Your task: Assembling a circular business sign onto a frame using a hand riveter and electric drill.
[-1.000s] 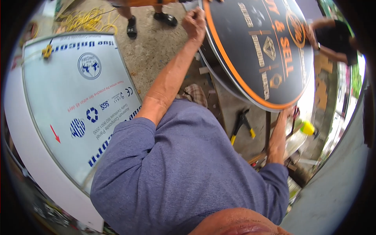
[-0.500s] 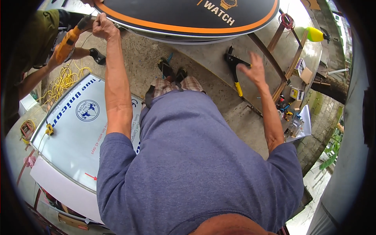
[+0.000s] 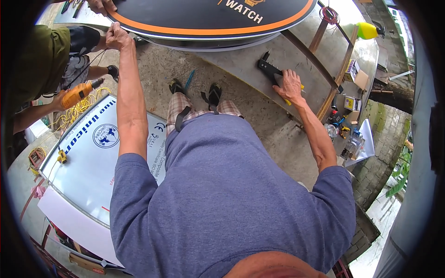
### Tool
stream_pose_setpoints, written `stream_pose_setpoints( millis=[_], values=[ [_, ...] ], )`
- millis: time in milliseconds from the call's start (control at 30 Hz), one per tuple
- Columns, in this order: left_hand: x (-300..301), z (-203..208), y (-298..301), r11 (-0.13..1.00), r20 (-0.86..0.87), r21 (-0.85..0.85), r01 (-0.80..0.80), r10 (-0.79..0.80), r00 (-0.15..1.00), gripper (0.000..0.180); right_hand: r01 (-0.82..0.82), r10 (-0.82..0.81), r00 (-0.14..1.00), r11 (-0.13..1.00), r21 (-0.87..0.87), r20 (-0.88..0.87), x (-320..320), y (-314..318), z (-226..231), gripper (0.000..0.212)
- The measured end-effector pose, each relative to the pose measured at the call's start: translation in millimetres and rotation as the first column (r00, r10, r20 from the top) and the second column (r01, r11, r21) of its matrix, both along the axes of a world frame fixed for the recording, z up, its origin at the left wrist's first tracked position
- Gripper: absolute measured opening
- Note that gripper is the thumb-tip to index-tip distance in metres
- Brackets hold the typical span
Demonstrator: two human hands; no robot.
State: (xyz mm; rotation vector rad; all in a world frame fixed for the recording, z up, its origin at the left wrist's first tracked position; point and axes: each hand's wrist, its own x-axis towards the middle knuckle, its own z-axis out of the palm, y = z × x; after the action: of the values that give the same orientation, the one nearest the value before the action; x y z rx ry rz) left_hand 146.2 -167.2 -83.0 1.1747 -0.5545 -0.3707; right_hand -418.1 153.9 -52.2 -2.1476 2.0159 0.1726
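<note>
Black sign (image 3: 194, 16) with an orange border lies at the far side of the scene, over the far end of the grey worktable (image 3: 241, 69), its left part reaching past the table's edge; I have the left hand (image 3: 119, 36) up at its near left rim, fingers curled in narrow, though I cannot tell whether they pinch the rim or only brace it; my right hand (image 3: 290, 85) is laid wide, fingers outstretched over the yellow handles of a black hand tool (image 3: 269, 69), probably a riveter, on the table to the right; I judge the step to be fetching that tool while the left side of the sign is steadied, a co-worker's hand (image 3: 102, 5) on the same rim and an orange drill (image 3: 76, 95) in the other; the next move calls for closing the right fingers around the handles and lifting clear of the dark bar (image 3: 310, 58) just beside, without the left hand jogging the sign.
</note>
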Motion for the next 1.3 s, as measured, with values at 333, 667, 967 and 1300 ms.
stream_pose_setpoints(
  millis=[333,667,967,1300],
  values=[
    [-7.0,24.2,30.1,0.958,-0.234,0.122,0.261,-0.227,0.945,0.013,-0.204,0.228,0.954,0.969,-0.138,0.195,111.5,29.8,113.3,0.065],
    [-28.1,98.0,213.5,0.785,-0.632,-0.143,0.603,-0.542,0.555,0.058,-0.368,0.498,0.831,0.828,-0.424,0.250,361.5,-89.8,140.8,0.064],
    [35.4,88.8,151.9,0.920,-0.800,-0.280,0.273,-0.381,0.463,0.034,-0.385,0.495,0.861,0.788,-0.480,0.121,495.3,-153.0,125.6,0.052],
    [95.1,44.1,83.4,0.741,-0.662,-0.298,0.601,-0.615,0.429,0.027,-0.257,0.249,0.909,0.966,-0.023,0.335,491.9,-196.9,137.3,0.050]
  ],
)
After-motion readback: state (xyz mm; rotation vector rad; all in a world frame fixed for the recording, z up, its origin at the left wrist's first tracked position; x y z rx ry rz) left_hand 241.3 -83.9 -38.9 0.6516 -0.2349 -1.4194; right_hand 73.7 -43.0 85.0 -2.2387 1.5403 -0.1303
